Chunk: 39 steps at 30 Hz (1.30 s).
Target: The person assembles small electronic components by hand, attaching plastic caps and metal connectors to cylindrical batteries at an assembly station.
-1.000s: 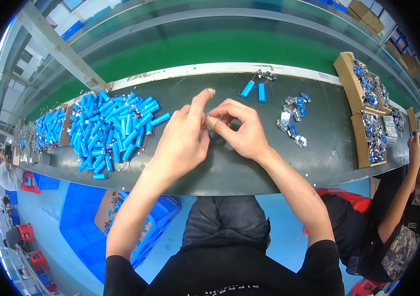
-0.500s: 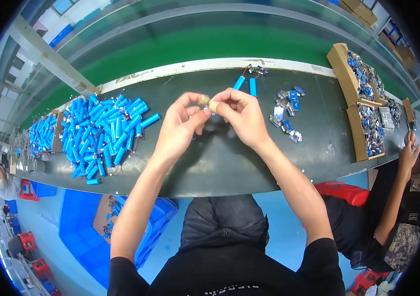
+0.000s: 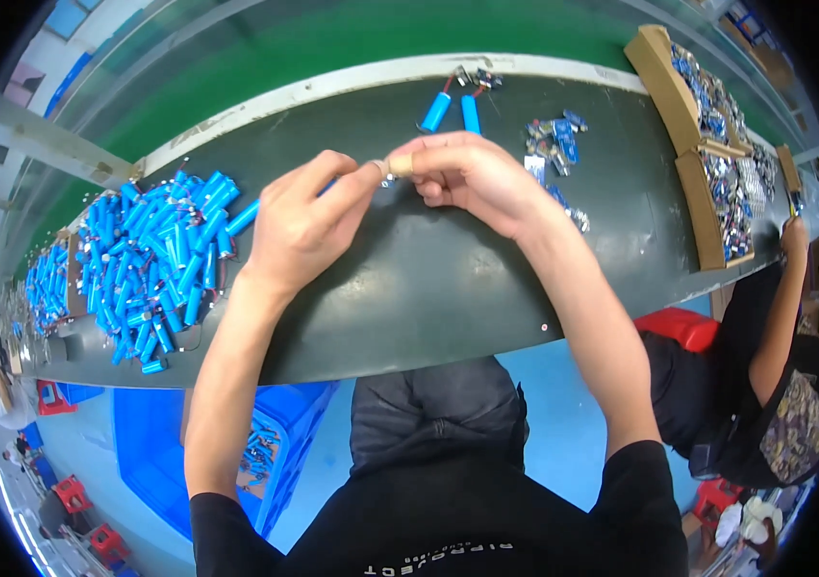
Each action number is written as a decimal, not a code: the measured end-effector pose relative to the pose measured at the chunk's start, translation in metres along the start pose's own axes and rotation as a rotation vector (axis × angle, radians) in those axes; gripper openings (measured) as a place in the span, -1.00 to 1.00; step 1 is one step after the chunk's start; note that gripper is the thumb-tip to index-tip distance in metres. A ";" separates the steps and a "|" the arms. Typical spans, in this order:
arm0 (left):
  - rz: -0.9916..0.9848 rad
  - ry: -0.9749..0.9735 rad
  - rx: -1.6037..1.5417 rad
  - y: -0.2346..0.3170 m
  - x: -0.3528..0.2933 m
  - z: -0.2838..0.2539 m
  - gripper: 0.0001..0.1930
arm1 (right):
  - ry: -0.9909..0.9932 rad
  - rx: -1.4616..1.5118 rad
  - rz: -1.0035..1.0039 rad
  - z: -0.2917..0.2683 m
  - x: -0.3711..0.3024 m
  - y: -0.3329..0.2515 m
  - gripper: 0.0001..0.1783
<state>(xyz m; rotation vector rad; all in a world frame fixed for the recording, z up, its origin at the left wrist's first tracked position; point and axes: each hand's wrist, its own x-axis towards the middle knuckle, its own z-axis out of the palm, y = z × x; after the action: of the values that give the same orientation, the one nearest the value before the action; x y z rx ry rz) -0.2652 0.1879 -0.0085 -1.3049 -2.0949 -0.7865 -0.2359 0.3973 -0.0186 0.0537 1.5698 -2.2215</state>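
Observation:
My left hand (image 3: 313, 216) is closed, its back turned up and its fingertips meeting those of my right hand (image 3: 472, 183). A bit of a blue battery cell (image 3: 328, 187) shows between the left fingers; the rest is hidden. At the touching fingertips is a small silvery part (image 3: 387, 181), mostly covered, pinched by my right thumb and index finger. A pale finger cot (image 3: 400, 164) covers a right fingertip. Just beyond my hands lie two blue cells (image 3: 436, 112) with red wires and small boards. Left of my left hand spreads a big pile of blue cells (image 3: 164, 240).
Loose small circuit boards (image 3: 554, 144) lie right of my right hand on the dark green table (image 3: 409, 298). Cardboard boxes (image 3: 698, 207) of boards stand farther right, by another person's arm (image 3: 777, 317). Below the table's front edge is a blue bin (image 3: 154, 452).
My left hand has rolled so its back faces up, and blue now shows between its fingers. Both hands stay together at the fingertips. The whole view has shifted slightly.

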 end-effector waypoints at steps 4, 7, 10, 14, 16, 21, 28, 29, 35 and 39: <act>-0.051 0.056 -0.089 -0.003 -0.006 0.009 -0.76 | -0.026 -0.262 -0.137 -0.001 0.001 -0.006 -0.76; -0.111 0.110 -0.204 -0.006 -0.005 0.012 -0.84 | 0.001 -0.327 -0.222 0.001 0.004 -0.004 -0.75; -0.155 0.132 -0.230 -0.007 -0.009 0.015 -0.86 | 0.029 -0.306 -0.170 0.005 0.005 -0.006 -0.76; -0.279 0.115 -0.306 -0.009 -0.013 0.018 -0.83 | 0.080 -0.191 -0.087 0.008 0.007 -0.006 -0.77; -0.418 0.169 -0.547 -0.006 -0.018 0.022 -0.79 | 0.112 -0.154 -0.092 0.011 0.006 -0.006 -0.77; -0.402 0.042 -0.353 -0.007 -0.016 0.018 -0.83 | 0.104 -0.268 -0.156 0.009 0.006 -0.001 -0.79; -0.257 0.093 -0.198 -0.006 -0.015 0.015 -0.85 | 0.179 -0.696 -0.463 0.022 0.002 0.002 -0.85; -0.315 0.085 -0.220 -0.006 -0.016 0.017 -0.84 | 0.187 -0.831 -0.507 0.022 -0.001 -0.002 -0.87; -0.683 0.026 -0.585 -0.007 -0.016 0.016 -0.89 | 0.208 -0.657 -0.558 0.019 0.008 0.017 -0.83; -0.617 0.073 -0.787 -0.005 -0.015 0.016 -0.89 | 0.164 -0.358 -0.346 0.026 0.004 0.009 -0.81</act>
<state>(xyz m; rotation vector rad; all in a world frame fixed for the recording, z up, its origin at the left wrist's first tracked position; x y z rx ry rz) -0.2661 0.1884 -0.0314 -0.9053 -2.2222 -2.0381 -0.2310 0.3705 -0.0181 -0.1555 2.1880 -2.1848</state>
